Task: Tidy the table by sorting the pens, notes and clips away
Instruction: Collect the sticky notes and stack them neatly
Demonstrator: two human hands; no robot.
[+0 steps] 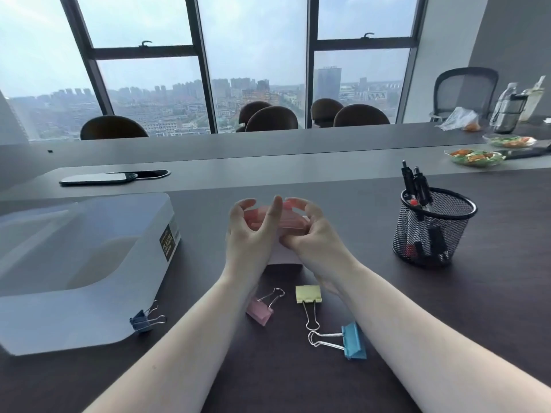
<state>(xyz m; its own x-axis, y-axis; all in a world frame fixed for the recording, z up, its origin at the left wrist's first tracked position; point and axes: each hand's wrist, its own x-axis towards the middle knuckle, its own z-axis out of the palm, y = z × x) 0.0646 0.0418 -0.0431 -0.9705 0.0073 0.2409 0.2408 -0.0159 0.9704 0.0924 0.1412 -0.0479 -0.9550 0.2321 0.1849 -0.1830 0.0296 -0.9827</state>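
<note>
Both my left hand [253, 231] and right hand [313, 234] grip a pink sticky-note pad [286, 223], left of the black mesh pen cup [432, 231].

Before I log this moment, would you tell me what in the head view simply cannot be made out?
- Pink item: mostly covered by the left hand and right hand; its kind is unclear.
- White paper: largely hidden under both hands.
- Storage box: label too small to read; left side cut off by the frame.
- Mesh pen holder: lower contents blurred behind mesh.

Pink notes [269, 220] held above four clips [258, 310].
</note>
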